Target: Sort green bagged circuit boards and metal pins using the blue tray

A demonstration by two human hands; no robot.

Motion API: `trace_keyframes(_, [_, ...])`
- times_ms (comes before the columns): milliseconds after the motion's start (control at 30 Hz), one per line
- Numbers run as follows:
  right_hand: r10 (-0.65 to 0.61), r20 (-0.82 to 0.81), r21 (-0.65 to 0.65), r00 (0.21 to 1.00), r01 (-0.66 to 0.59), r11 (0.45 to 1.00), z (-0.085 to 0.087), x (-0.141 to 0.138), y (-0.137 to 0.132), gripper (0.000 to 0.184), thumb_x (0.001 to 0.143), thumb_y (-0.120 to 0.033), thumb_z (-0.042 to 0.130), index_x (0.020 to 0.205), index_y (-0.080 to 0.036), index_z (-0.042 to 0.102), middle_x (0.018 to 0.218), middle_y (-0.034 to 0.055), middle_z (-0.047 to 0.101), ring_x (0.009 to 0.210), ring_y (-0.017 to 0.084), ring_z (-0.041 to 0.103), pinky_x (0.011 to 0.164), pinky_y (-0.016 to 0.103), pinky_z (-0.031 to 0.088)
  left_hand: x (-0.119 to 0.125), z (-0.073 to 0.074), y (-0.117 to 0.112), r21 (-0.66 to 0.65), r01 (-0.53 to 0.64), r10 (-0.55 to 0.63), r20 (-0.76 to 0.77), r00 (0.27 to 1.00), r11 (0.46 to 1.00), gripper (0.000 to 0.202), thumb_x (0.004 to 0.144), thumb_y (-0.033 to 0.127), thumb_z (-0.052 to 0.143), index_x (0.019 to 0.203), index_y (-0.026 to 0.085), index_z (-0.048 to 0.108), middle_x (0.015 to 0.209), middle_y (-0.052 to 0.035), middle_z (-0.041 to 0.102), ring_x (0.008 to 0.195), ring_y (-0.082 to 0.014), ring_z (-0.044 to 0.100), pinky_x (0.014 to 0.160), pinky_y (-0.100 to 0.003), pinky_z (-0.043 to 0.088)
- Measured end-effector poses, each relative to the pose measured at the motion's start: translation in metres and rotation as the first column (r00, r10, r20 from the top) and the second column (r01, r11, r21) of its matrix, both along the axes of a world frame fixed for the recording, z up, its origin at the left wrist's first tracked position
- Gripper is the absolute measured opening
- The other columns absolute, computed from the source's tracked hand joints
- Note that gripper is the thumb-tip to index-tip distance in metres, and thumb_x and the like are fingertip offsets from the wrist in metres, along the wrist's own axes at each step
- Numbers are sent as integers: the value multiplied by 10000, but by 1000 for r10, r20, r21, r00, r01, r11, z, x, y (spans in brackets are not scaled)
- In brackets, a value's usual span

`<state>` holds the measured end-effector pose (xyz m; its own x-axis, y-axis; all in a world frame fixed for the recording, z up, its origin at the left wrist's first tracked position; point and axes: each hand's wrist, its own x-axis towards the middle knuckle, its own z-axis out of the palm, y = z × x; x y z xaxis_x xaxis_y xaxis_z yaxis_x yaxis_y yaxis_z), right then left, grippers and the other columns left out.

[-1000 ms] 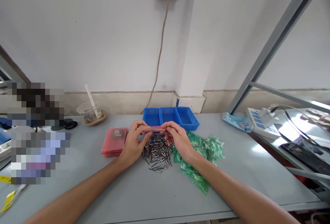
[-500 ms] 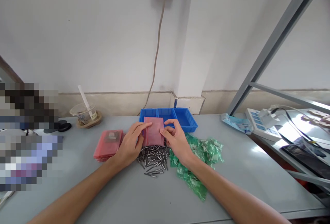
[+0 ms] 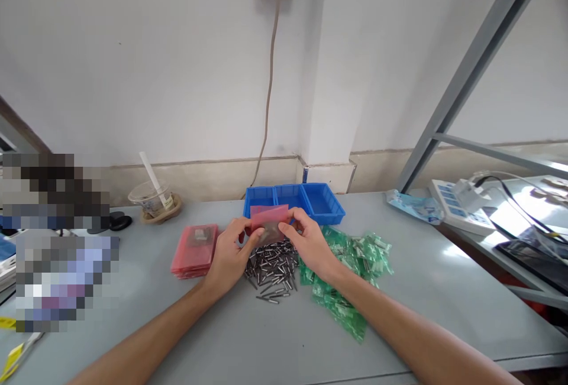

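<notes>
A pink plastic bag (image 3: 268, 216) is held up above the table between both hands, its top part bent over. My left hand (image 3: 231, 250) is closed on its left side, thumb in front. On the right side, my right hand (image 3: 308, 245) pinches it between thumb and fingers. Below the bag lies a pile of small metal pins (image 3: 276, 269), partly hidden by it. Left of my left hand sits a stack of pink bags (image 3: 191, 255) with a small pale piece (image 3: 202, 234) on top. Green plastic bags (image 3: 344, 308) with small metal parts lie beside my right forearm.
Behind the hands stands a blue tray (image 3: 326, 217) with three compartments. A clear cup with a straw (image 3: 153, 196) rests at the back left. On the right are a light blue packet (image 3: 415, 206), a power strip (image 3: 461, 213) and a grey metal frame (image 3: 426, 145).
The pink bag, flat and facing me before, is now bent at the top and gripped from both sides. My left fingers have closed around its edge. The whole view has shifted slightly.
</notes>
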<state>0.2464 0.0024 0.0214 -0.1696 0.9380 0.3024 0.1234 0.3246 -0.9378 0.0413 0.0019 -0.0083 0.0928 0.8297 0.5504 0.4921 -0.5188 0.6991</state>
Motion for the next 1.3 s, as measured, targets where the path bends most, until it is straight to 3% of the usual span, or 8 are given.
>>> trace_keyframes(167, [15,-36,-31,999,-17,999,-8,1,5,235,992,-467,592,930,-240,585,813,-19,571,694,165,509,638,285,428,0,-1,-4,-24,23,-19,138,990,999,546,1012,377,634,1479,235,390,904,5,677,755,-162,585,721,-281,473])
trace_keyframes(333, [-33,-161,-76,986,21,997,-13,1,11,284,952,-491,667,974,-248,523,702,-54,530,612,155,488,586,278,411,-3,4,-6,145,111,-97,-103,990,983,197,1049,293,556,1214,262,660,1142,-55,690,1046,-217,616,916,-354,503])
trace_keyframes(467, [-82,-162,-46,983,75,996,-11,2,10,302,943,-456,688,907,-256,465,716,-58,527,598,145,482,586,280,415,-4,4,-2,201,86,-58,-141,988,976,180,1041,292,583,1175,261,699,1168,-61,699,1144,-244,600,1013,-406,483])
trace_keyframes(600, [-62,29,63,998,60,996,-7,3,6,149,994,-395,613,1050,-261,644,1015,27,664,861,198,610,732,326,502,-7,5,5,219,-19,55,-159,986,976,244,1049,306,570,1270,279,669,1243,-56,685,1173,-248,590,1021,-412,485])
trace_keyframes(700, [-21,127,88,992,10,996,-6,2,3,323,1016,-370,570,1331,-326,631,1263,43,663,1063,230,624,880,377,528,-10,8,13,225,-60,98,-165,981,973,278,1059,305,548,1319,282,646,1284,-60,671,1207,-252,580,1050,-425,472])
trace_keyframes(800, [-17,158,100,987,2,995,-5,2,2,403,1026,-360,548,1427,-348,577,1384,41,617,1142,236,609,930,392,531,-14,8,21,199,-96,130,-164,978,975,287,1061,314,544,1328,281,645,1294,-62,674,1214,-259,573,1043,-433,480])
trace_keyframes(1033, [-132,157,166,979,106,980,-5,1,4,315,1027,-345,534,1328,-312,622,1312,54,619,1019,218,632,810,362,531,-15,-2,39,102,-186,200,-151,968,977,320,1065,361,522,1339,265,655,1314,-76,694,1249,-288,542,1022,-452,496])
trace_keyframes(1300, [-154,167,202,974,119,972,-5,0,1,256,1034,-306,517,1268,-278,619,1263,72,609,992,219,620,778,359,511,-9,-13,51,60,-135,144,-195,970,989,310,1062,300,495,1306,226,671,1274,-82,713,1228,-296,527,1099,-514,418])
